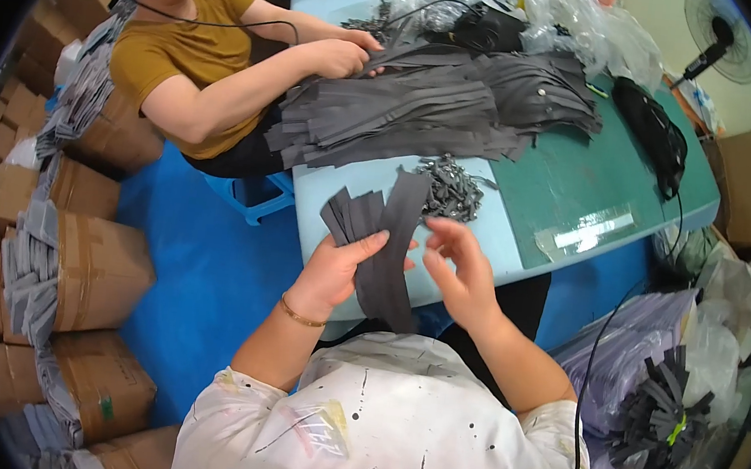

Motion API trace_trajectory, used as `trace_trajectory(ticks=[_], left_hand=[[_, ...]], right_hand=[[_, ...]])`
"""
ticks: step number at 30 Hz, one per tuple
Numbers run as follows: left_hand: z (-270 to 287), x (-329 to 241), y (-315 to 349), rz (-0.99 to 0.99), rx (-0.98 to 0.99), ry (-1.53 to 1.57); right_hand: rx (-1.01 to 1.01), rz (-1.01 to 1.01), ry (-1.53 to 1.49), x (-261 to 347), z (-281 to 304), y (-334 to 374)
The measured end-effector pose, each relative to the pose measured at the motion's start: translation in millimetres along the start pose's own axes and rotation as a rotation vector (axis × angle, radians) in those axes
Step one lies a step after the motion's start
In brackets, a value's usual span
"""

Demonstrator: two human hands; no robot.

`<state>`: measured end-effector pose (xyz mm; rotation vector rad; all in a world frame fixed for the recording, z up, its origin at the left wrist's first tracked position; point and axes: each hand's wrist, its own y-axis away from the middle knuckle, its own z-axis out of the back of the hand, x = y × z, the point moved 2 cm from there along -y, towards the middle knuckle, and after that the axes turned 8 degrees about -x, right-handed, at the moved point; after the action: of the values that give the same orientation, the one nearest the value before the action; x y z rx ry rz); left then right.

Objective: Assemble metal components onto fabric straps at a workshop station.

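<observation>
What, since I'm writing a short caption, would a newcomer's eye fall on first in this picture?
A newcomer would probably notice first the broad pile of dark gray strips across the upper middle of the table. Below it, the left hand grips a smaller fan of gray strips, just left of a heap of small shiny pieces. At upper left, a co-worker's mustard top stands out.

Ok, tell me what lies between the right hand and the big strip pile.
A heap of small metal pieces lies between the right hand and the big strip pile, in the head view.
</observation>
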<state>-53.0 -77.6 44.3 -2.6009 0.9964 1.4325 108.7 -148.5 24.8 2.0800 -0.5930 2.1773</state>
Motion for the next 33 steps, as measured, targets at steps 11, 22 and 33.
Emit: trace_trajectory(ticks=[11, 22, 33], left_hand=[[3.3, 22.1, -12.5, 0.083, 0.112, -0.151], [9.3, 31.8, -26.0, 0.058, -0.167, -0.058], [-5.7, 28.2, -19.2, -0.3, -0.233, -0.223]], right_hand=[[-0.056, -0.286, -0.335, -10.6, -19.6, -19.0], [-0.17, -0.095, -0.217, -25.3, -16.9, -32.6], [-0.279, 0.368, 0.89, -1.4, -23.1, -17.6]])
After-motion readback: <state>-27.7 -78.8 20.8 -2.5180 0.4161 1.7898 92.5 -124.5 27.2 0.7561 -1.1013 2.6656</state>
